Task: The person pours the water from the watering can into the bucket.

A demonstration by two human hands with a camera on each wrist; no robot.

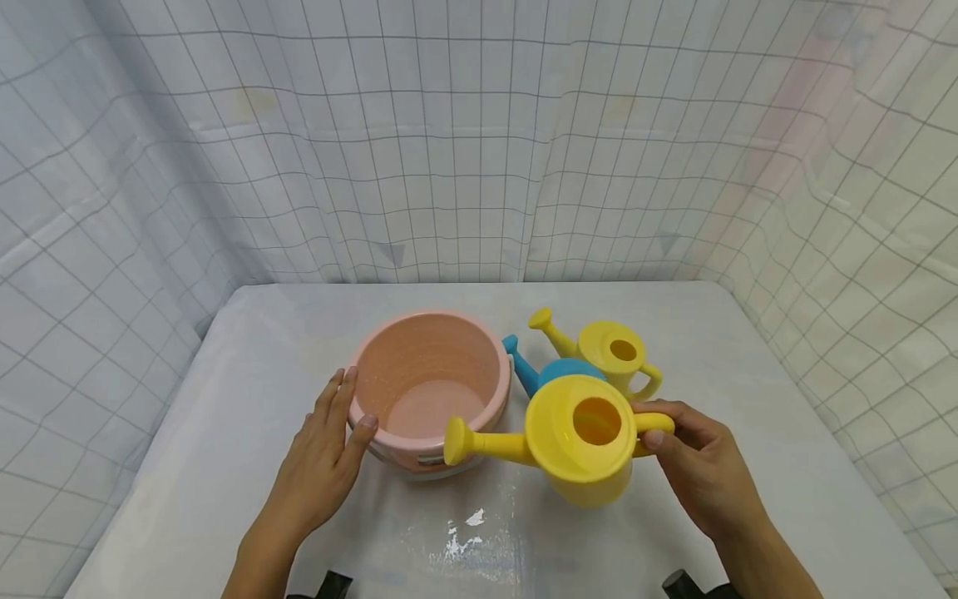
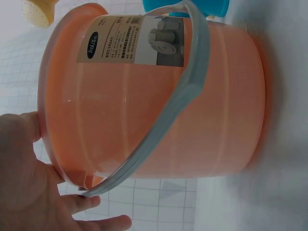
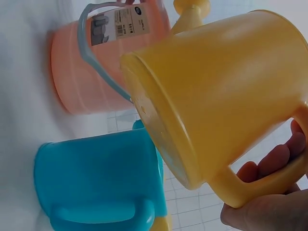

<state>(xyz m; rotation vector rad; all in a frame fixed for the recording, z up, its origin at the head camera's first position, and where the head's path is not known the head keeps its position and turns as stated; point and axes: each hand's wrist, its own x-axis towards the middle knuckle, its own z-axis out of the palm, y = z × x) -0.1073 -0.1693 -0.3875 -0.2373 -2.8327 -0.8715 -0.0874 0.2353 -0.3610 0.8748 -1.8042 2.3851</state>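
Hanging on three sides, a white sheet (image 1: 479, 150) printed with a thin grey grid encloses a white bench (image 1: 247, 366) with rounded far corners. On it stands the largest object, a pink bucket (image 2: 110, 110) of smooth, shiny plastic, round-mouthed and narrowing slightly toward its base, with faint bands about its wall and a folded-down grey handle (image 2: 192, 79). To its right, a matte yellow watering can (image 1: 554, 424) is held above the bench, tilted, its round-headed spout pointing left and overlapping the bucket's near rim in the head view. Behind it a blue watering can (image 3: 101, 178), cylindrical with a looped handle, stands upright; beyond that is a second yellow can (image 1: 595, 341). The left hand (image 1: 322, 453) rests on the bucket's rim with fingers extended and thumb apart. The right hand (image 1: 703, 466) grips the nearer yellow can's handle, fingers curled around it. A glossy patch (image 1: 471, 537) lies on the bench in front. Smallest is the bucket's tan label (image 2: 113, 41): "JiaLiXin" in a black oval, a barcode, a greyish picture of round containers, and Chinese lines too small to read.
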